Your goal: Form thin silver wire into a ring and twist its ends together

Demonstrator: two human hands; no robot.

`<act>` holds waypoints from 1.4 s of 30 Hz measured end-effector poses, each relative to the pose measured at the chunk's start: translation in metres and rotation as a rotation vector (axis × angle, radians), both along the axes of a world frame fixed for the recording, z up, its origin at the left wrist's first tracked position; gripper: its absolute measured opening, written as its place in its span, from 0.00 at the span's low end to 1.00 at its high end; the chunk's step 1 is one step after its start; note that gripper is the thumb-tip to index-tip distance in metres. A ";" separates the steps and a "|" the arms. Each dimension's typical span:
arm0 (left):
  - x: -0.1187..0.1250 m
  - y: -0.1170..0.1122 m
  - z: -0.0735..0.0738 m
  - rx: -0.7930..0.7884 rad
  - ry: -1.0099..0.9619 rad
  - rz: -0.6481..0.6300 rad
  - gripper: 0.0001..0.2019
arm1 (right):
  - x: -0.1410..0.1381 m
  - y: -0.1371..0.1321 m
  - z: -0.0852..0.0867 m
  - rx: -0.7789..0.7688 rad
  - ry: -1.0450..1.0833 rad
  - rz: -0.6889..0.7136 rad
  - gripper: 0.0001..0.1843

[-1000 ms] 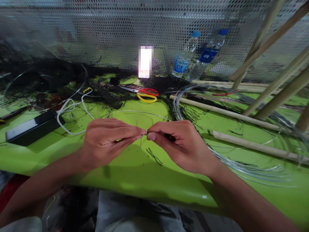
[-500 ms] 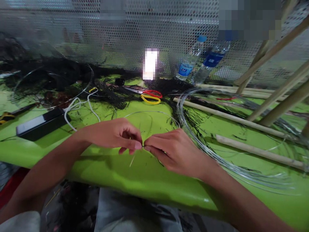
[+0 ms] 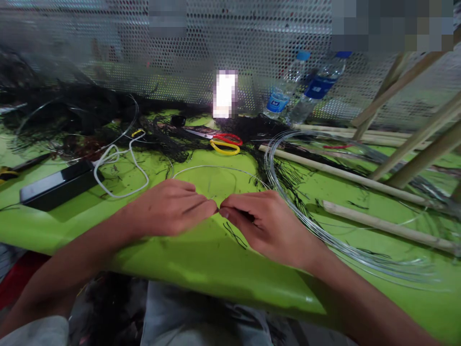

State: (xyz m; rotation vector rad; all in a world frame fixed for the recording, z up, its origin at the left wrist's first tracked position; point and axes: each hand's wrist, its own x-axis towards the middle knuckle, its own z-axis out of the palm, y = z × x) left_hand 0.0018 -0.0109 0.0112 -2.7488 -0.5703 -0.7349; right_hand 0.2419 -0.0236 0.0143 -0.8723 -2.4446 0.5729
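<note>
My left hand is closed, with its back turned up and its fingertips pinched. Facing it, my right hand pinches with thumb and forefinger at almost the same spot. Something tiny and dark shows where the fingertips nearly meet; most of it is hidden and I cannot make out what it is. Short dark strands show just below the right fingers. Beside the right hand lies a coil of shiny wire, and one thin loop arches behind both hands.
Red-and-yellow scissors lie behind the hands among black netting. At left are a black box, a white cord and pliers. Wooden sticks and two water bottles stand or lie to the right.
My left hand has rolled over, so its back now faces up and its fingers are curled in. The pinching point has risen slightly. My right hand has barely moved.
</note>
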 end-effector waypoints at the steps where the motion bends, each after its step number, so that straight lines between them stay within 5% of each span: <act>1: 0.000 -0.002 0.000 0.116 0.005 -0.031 0.10 | 0.000 0.000 0.000 0.022 0.017 -0.007 0.14; 4: 0.004 -0.004 0.000 0.175 -0.026 0.040 0.07 | 0.002 0.000 -0.004 0.172 0.011 -0.041 0.14; 7: 0.008 -0.004 0.004 -0.285 -0.003 0.263 0.12 | 0.004 0.002 -0.011 0.368 -0.064 -0.063 0.14; 11: 0.006 -0.002 0.012 -0.787 -0.022 0.220 0.15 | 0.002 0.004 -0.015 0.514 -0.116 -0.030 0.12; 19: 0.006 0.000 0.015 -1.052 -0.301 0.178 0.12 | 0.004 0.004 -0.011 0.346 -0.016 -0.061 0.12; 22: 0.009 -0.003 0.013 -0.922 -0.371 0.167 0.09 | 0.003 0.004 -0.008 0.267 0.044 -0.083 0.11; 27: 0.013 -0.002 0.001 -0.406 -0.372 0.159 0.05 | 0.002 0.000 0.001 0.148 0.140 -0.128 0.09; 32: 0.002 0.010 -0.008 0.354 -0.240 -0.096 0.05 | 0.000 -0.003 0.007 -0.006 0.236 -0.081 0.11; 34: -0.002 0.013 -0.009 0.465 -0.179 -0.153 0.06 | 0.001 -0.002 0.008 -0.010 0.242 -0.056 0.11; 37: -0.001 0.013 -0.010 0.268 -0.229 -0.143 0.04 | 0.006 0.002 0.006 0.049 0.159 -0.029 0.10; 42: 0.007 0.009 0.000 -0.654 -0.211 -0.059 0.10 | 0.015 0.011 0.001 0.115 -0.007 0.066 0.11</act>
